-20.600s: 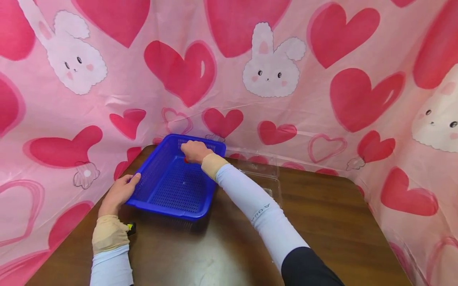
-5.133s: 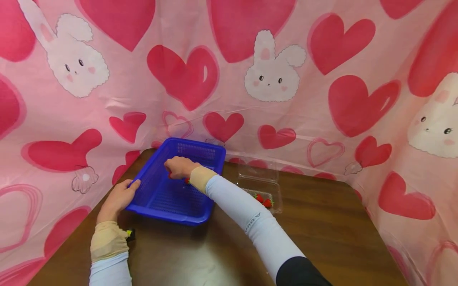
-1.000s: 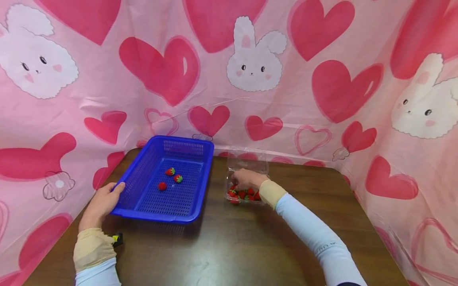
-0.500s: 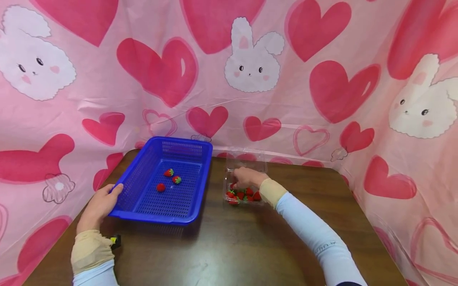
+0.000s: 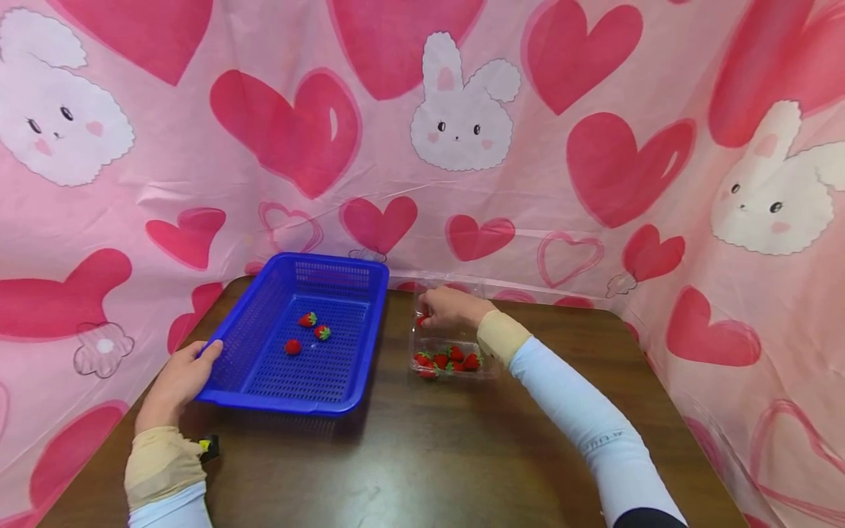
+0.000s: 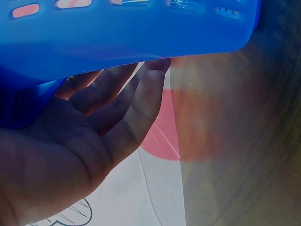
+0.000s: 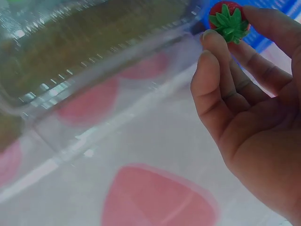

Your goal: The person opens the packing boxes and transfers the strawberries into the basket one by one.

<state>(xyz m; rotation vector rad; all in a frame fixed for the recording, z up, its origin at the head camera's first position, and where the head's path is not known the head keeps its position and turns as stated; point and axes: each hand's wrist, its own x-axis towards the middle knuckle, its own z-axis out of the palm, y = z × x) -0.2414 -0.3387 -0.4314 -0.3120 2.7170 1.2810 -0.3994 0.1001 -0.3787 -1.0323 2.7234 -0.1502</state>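
Observation:
My right hand (image 5: 452, 308) is over the hinged lid side of a clear plastic box (image 5: 488, 369) and pinches a strawberry (image 7: 229, 23) between thumb and fingertips, its green leaves facing the wrist camera. Several more strawberries (image 5: 455, 354) lie in the box's front half. On the left, my left hand (image 5: 178, 375) grips the near left rim of a blue plastic basket (image 5: 284, 401), thumb on top. The left wrist view shows its fingers (image 6: 141, 103) under the basket's rim. Three strawberries (image 5: 322, 333) rest on the basket's perforated floor.
Both containers stand towards the back of a brown wooden table (image 5: 422, 462), with a gap between them. Behind and on both sides hangs a pink sheet (image 5: 389, 176) printed with hearts and rabbits. A small black and yellow item (image 5: 209, 447) is by the left wrist.
Over the last second my right hand has risen from the strawberries in the clear box, now with one strawberry in its fingers. Earlier the box held fewer strawberries. My left hand keeps its grip on the basket.

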